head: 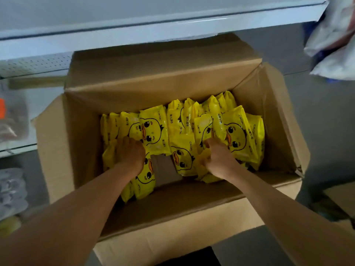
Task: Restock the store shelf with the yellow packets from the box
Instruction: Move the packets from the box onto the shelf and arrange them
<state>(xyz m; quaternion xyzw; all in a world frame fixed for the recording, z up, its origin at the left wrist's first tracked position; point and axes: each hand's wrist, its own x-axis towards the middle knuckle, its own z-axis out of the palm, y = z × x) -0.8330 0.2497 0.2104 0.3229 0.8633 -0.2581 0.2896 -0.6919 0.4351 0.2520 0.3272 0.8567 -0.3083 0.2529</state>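
An open cardboard box (80, 131) stands on the floor below me, holding several yellow packets (153, 127) printed with a cartoon duck. Both my arms reach down into it. My left hand (130, 152) lies on the left group of packets, its fingers curled down over their edges. My right hand (217, 160) grips a yellow packet (203, 160) near the middle right, fingers wrapped around it. A patch of bare box bottom (165, 167) shows between my hands. The white store shelf (153, 27) runs across the top, just beyond the box.
Lower shelves on the left hold blurred clear and white packaged goods (11, 191). White plastic-wrapped packs (334, 35) hang at the upper right. Another cardboard piece (342, 194) lies at the right edge. Grey floor surrounds the box.
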